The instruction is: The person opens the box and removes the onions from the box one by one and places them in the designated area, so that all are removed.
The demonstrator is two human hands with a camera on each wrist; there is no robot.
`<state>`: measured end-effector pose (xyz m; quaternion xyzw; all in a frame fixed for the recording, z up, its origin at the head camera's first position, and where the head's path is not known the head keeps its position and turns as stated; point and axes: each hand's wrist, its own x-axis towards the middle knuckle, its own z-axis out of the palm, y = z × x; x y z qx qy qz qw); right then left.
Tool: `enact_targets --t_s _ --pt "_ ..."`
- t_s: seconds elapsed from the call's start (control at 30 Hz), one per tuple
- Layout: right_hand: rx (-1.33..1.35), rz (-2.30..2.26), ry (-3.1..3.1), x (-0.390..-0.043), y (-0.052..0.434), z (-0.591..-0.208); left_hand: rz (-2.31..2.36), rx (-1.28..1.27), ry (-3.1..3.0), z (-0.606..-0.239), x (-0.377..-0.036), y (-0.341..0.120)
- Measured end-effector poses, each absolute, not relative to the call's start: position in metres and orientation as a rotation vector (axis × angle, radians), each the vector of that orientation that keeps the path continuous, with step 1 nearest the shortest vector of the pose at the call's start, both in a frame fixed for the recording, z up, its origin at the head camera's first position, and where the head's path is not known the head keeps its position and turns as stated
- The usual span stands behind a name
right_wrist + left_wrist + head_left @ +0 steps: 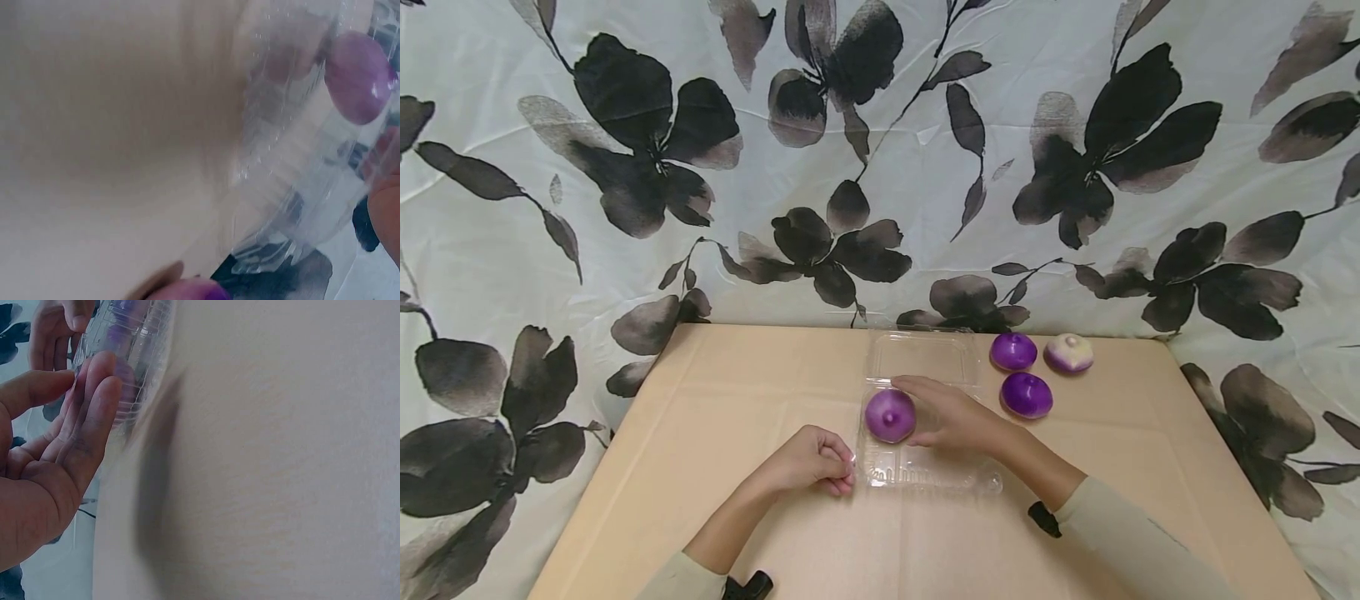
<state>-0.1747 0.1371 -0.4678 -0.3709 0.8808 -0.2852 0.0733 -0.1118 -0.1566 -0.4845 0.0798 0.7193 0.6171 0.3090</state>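
Observation:
A clear plastic clamshell container (pixel 925 477) lies unfolded, its lid (pixel 922 358) toward the back. In its left part sits a purple onion (pixel 890 415); the left wrist view shows purple through the ribbed wall (pixel 147 375). My left hand (pixel 820 461) pinches the container's left edge between thumb and fingers, clearest in the left wrist view (pixel 59 437). Over the container, just right of the onion, my right hand (pixel 958 419) has its fingers extended and thumb apart. In the right wrist view the onion (pixel 359 78) stands clear of that hand's visible part (pixel 385 206).
Right of the container stand two purple onions, one farther back (pixel 1013 352) and one nearer (pixel 1027 395), beside a pale, purple-tinged one (pixel 1069 353). The tan table (pixel 760 375) ends at a floral curtain (pixel 955 250).

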Motion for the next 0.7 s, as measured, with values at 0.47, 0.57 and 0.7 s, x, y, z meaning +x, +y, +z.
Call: enact_targets --t_s 0.47,0.57,0.7 --pt "-1.128 -0.847 2.646 -0.170 0.119 -0.481 1.629 0.210 1.909 -0.486 -0.111 -0.158" --pt "-1.102 -0.857 2.633 -0.168 0.118 -0.483 1.633 0.210 1.902 -0.486 -0.110 -0.158" --pt "-1.093 -0.875 2.624 -0.165 0.117 -0.484 1.634 0.210 1.902 -0.485 -0.109 -0.159"
